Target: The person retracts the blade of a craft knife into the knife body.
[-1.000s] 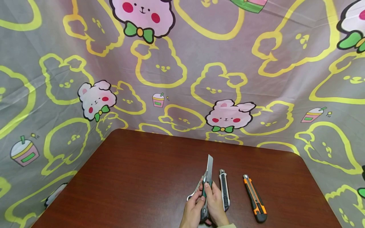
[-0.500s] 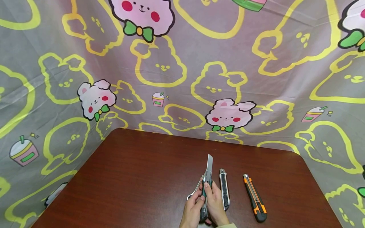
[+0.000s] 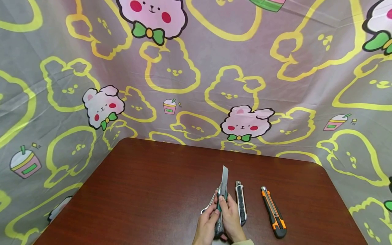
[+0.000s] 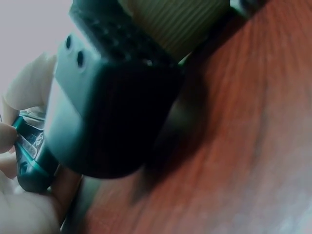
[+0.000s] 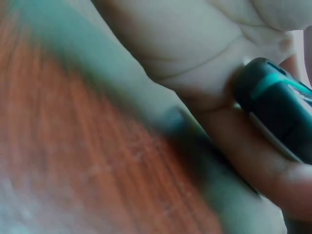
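Note:
Both hands hold a dark green and black utility knife near the front of the table, its long silver blade extended and pointing away. My left hand grips the handle from the left, thumb on its side. From the right, my right hand wraps the handle with the thumb on top near the blade end. In the left wrist view the knife's handle end shows between fingers, partly behind a dark camera housing. The right wrist view has the rounded butt of the knife lying against the palm.
Just right of the hands lies a grey-and-black utility knife, and farther right an orange-and-black one. A silver metal tool with a ring end is partly hidden behind the left hand. Patterned cloth hangs around the brown table.
Almost nothing differs. The hands keep the same grip on the knife, and the blade stays extended; the head view shifts very slightly.

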`<state>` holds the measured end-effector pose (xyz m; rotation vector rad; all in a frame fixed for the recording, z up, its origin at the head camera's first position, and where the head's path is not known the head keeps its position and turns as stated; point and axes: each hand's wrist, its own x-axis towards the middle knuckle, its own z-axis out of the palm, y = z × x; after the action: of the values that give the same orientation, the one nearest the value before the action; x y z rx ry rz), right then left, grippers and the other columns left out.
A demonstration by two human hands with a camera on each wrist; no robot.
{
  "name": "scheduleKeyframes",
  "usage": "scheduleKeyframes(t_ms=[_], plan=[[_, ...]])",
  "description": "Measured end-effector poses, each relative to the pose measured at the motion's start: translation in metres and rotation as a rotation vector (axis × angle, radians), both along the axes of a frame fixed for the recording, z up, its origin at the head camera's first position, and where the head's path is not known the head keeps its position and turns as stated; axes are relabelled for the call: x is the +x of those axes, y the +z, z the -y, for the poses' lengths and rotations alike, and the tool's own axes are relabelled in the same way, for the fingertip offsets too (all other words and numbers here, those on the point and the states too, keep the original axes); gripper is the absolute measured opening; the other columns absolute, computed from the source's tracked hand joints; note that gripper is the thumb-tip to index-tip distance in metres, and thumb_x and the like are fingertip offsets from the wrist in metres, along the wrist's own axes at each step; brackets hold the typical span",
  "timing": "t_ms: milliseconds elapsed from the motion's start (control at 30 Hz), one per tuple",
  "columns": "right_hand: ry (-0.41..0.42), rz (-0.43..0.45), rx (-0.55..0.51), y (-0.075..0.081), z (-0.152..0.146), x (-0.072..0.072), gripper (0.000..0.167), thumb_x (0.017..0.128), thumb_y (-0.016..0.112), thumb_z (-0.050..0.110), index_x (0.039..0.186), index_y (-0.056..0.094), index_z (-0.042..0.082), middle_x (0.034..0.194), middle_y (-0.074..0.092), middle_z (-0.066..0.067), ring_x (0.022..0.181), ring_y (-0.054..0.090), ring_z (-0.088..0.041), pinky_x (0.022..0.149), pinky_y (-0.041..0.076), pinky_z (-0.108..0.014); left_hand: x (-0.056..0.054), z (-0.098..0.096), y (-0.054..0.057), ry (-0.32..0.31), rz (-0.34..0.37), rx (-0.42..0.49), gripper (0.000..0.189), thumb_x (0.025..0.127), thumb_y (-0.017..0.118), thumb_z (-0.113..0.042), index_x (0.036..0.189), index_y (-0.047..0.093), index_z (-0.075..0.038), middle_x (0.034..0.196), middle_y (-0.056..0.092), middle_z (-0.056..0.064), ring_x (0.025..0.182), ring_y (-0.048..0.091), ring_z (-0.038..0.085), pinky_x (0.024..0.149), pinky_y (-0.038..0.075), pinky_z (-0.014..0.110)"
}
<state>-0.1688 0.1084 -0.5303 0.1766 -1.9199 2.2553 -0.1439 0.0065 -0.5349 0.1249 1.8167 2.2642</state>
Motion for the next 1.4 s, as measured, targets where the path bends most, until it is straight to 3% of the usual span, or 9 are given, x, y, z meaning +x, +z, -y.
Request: scheduleKeyframes(t_ms=[167, 400, 600, 933, 1400], plan=[[0.014, -0.044, -0.016, 0.0018, 0.0002, 0.0007, 0.034, 0.102, 0.043, 0.007, 0.117, 0.046, -0.023, 0.089, 0.062, 0.003, 0.084, 0.060, -0.003, 0.078, 0.051, -0.014, 0.0002, -0.0008, -0.0001, 0.003, -0.002, -0.010, 0.030, 0.099, 0.048, -0.019, 0.121, 0.058, -0.002, 0.088, 0.067, 0.014, 0.060, 0.065, 0.020, 0.043, 0.055, 0.040], [0.013, -0.036, -0.027, 0.0003, 0.0000, -0.0004, 0.033, 0.101, 0.044, 0.008, 0.114, 0.047, -0.023, 0.088, 0.062, 0.003, 0.082, 0.060, -0.003, 0.075, 0.052, -0.015, 0.0005, -0.0005, -0.0002, -0.001, -0.009, 0.001, 0.030, 0.099, 0.047, -0.018, 0.122, 0.058, -0.002, 0.085, 0.067, 0.014, 0.057, 0.064, 0.019, 0.043, 0.055, 0.041], [0.029, -0.030, -0.048, 0.0008, -0.0001, -0.0004, 0.038, 0.101, 0.044, 0.008, 0.121, 0.042, -0.025, 0.088, 0.061, 0.002, 0.081, 0.060, -0.003, 0.074, 0.052, -0.015, 0.0002, 0.0001, -0.0012, -0.015, -0.036, 0.052, 0.030, 0.100, 0.043, -0.016, 0.121, 0.057, 0.001, 0.087, 0.065, 0.015, 0.060, 0.065, 0.020, 0.044, 0.055, 0.046], [0.053, -0.009, -0.052, 0.0017, -0.0019, 0.0003, 0.040, 0.102, 0.044, 0.009, 0.126, 0.041, -0.023, 0.091, 0.060, -0.001, 0.082, 0.060, -0.004, 0.074, 0.053, -0.015, -0.0016, 0.0019, -0.0013, -0.042, -0.005, 0.069, 0.032, 0.102, 0.040, -0.016, 0.124, 0.055, 0.002, 0.086, 0.064, 0.012, 0.059, 0.064, 0.022, 0.046, 0.055, 0.051], [0.076, -0.037, -0.081, 0.0001, -0.0004, 0.0010, 0.035, 0.100, 0.046, 0.006, 0.123, 0.042, -0.021, 0.092, 0.061, -0.002, 0.084, 0.061, -0.006, 0.077, 0.053, -0.018, -0.0002, 0.0025, -0.0006, -0.030, -0.028, 0.070, 0.033, 0.100, 0.041, -0.015, 0.125, 0.053, 0.005, 0.088, 0.065, 0.016, 0.059, 0.065, 0.020, 0.044, 0.055, 0.047]])
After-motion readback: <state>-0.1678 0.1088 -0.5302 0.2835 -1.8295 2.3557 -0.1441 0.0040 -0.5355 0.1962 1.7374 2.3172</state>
